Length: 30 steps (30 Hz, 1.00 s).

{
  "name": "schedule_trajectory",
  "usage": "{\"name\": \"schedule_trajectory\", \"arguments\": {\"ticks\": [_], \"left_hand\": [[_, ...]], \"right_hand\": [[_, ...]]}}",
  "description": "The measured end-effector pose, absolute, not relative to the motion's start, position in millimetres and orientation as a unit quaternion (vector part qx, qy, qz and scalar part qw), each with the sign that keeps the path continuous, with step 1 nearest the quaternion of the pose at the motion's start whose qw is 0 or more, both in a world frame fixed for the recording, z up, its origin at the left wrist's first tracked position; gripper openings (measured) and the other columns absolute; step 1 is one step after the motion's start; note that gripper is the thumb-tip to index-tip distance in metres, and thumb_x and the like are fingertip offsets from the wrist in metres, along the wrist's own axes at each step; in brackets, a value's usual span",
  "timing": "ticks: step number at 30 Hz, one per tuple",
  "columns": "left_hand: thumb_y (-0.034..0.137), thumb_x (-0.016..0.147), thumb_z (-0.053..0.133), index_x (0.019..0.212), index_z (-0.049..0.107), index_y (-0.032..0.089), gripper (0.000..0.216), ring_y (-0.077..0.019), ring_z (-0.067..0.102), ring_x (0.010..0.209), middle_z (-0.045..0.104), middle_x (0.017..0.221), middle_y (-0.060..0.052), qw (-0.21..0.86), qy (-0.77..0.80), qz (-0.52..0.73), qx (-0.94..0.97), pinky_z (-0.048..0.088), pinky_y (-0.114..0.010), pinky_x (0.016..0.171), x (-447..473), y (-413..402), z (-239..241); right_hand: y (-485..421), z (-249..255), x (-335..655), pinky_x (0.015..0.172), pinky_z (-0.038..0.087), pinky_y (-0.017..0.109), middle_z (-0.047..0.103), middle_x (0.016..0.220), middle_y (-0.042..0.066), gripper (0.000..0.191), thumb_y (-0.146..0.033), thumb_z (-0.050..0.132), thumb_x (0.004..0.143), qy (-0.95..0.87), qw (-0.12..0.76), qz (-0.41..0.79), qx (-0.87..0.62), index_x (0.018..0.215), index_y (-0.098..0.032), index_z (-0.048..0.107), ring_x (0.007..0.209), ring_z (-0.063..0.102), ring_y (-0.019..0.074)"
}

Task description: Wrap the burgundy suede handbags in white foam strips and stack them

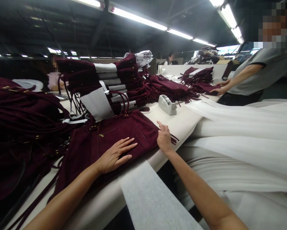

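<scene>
A maroon handbag [114,135] with a zip, handles and a fringe at its right end lies flat on the pale table in front of me. My left hand [116,154] rests on the bag, palm down with the fingers stretched out. At the bag's right edge is my right hand [164,137], its fingers partly curled against the side; whether it grips the fabric is hidden. A white paper strip [153,191] hangs from under the bag over the table's front edge. Behind the handles leans a white sheet [97,103].
Banded maroon bags [83,76] stand stacked at the back, with more maroon bags [11,137] heaped at left. A tape dispenser [167,104] sits beyond my right hand. White sheeting [249,153] fills the right. A co-worker [253,73] handles another bag.
</scene>
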State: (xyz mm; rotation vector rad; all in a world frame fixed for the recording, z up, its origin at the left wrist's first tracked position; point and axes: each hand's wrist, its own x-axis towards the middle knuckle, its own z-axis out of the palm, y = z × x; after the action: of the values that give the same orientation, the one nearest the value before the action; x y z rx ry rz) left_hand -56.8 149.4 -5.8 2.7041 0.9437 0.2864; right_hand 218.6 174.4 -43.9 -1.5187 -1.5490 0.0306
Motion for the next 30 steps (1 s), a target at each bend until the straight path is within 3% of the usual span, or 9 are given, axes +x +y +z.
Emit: {"name": "schedule_trajectory", "arguments": {"ticks": [3,6,9,13,15,18,22,25,30], "left_hand": [[0.052,0.098,0.037,0.147,0.033,0.037,0.052,-0.0234,0.017,0.147,0.024,0.159,0.002,0.141,0.333,0.093,0.928,0.015,-0.048,0.120,-58,148,-7],[0.053,0.098,0.036,0.147,0.033,0.039,0.051,-0.0238,0.018,0.147,0.024,0.159,0.002,0.146,0.338,0.094,0.925,0.013,-0.049,0.120,-59,147,-7],[0.054,0.098,0.036,0.146,0.034,0.039,0.051,-0.0238,0.019,0.147,0.025,0.158,0.002,0.148,0.337,0.098,0.925,0.013,-0.050,0.120,-59,147,-7],[0.055,0.097,0.036,0.146,0.036,0.039,0.051,-0.0237,0.020,0.147,0.026,0.158,0.001,0.152,0.339,0.106,0.922,0.013,-0.049,0.120,-60,147,-8],[0.055,0.097,0.036,0.145,0.036,0.038,0.051,-0.0236,0.020,0.147,0.027,0.158,0.001,0.154,0.342,0.108,0.921,0.012,-0.050,0.120,-60,147,-8],[0.055,0.097,0.035,0.145,0.037,0.037,0.051,-0.0236,0.021,0.146,0.028,0.157,0.000,0.161,0.350,0.107,0.917,0.012,-0.050,0.120,-60,147,-8],[0.055,0.097,0.036,0.145,0.038,0.037,0.051,-0.0240,0.021,0.147,0.027,0.158,0.000,0.166,0.358,0.106,0.913,0.011,-0.051,0.120,-60,145,-6],[0.054,0.098,0.036,0.145,0.037,0.037,0.050,-0.0231,0.018,0.147,0.026,0.158,0.000,0.171,0.357,0.102,0.913,0.010,-0.050,0.120,-61,146,-7],[0.052,0.099,0.033,0.146,0.036,0.037,0.049,-0.0222,0.017,0.147,0.027,0.158,0.001,0.186,0.365,0.099,0.907,0.007,-0.050,0.120,-60,149,-8]], "right_hand": [[172,-46,222,0.111,0.032,0.043,0.047,0.144,0.007,0.057,-0.001,0.034,0.084,-0.686,0.396,-0.039,-0.609,0.131,-0.023,0.058,0.134,0.039,0.0236],[174,-31,223,0.116,0.024,0.041,0.050,0.144,0.005,0.054,0.001,0.036,0.084,-0.772,0.258,-0.057,-0.579,0.128,-0.019,0.061,0.139,0.035,0.0216],[182,-9,214,0.106,0.039,0.035,0.066,0.122,0.015,0.037,-0.005,0.042,0.088,-0.802,0.131,-0.059,-0.580,0.110,-0.013,0.071,0.122,0.054,0.0237],[206,8,189,0.088,0.049,0.036,0.071,0.092,0.022,0.027,-0.006,0.048,0.085,-0.768,0.102,-0.063,-0.629,0.094,-0.008,0.074,0.097,0.067,0.0280],[217,8,176,0.085,0.050,0.037,0.070,0.093,0.023,0.030,-0.006,0.045,0.086,-0.749,0.105,-0.066,-0.651,0.098,-0.006,0.072,0.096,0.066,0.0289],[225,3,166,0.089,0.049,0.039,0.066,0.111,0.024,0.039,-0.009,0.034,0.092,-0.730,0.127,-0.074,-0.667,0.114,-0.005,0.066,0.107,0.062,0.0298],[230,-7,172,0.110,0.033,0.040,0.042,0.148,0.015,0.049,-0.029,0.029,0.101,-0.792,0.177,-0.060,-0.582,0.146,-0.012,0.039,0.136,0.038,0.0256],[242,-12,179,0.118,0.019,0.043,0.026,0.157,0.011,0.057,-0.039,0.025,0.102,-0.830,0.137,0.020,-0.540,0.150,-0.010,0.030,0.146,0.017,0.0234],[271,-17,180,0.118,0.014,0.048,0.015,0.160,0.010,0.065,-0.050,0.020,0.100,-0.813,0.053,0.140,-0.563,0.153,-0.011,0.022,0.148,0.011,0.0241]]}}
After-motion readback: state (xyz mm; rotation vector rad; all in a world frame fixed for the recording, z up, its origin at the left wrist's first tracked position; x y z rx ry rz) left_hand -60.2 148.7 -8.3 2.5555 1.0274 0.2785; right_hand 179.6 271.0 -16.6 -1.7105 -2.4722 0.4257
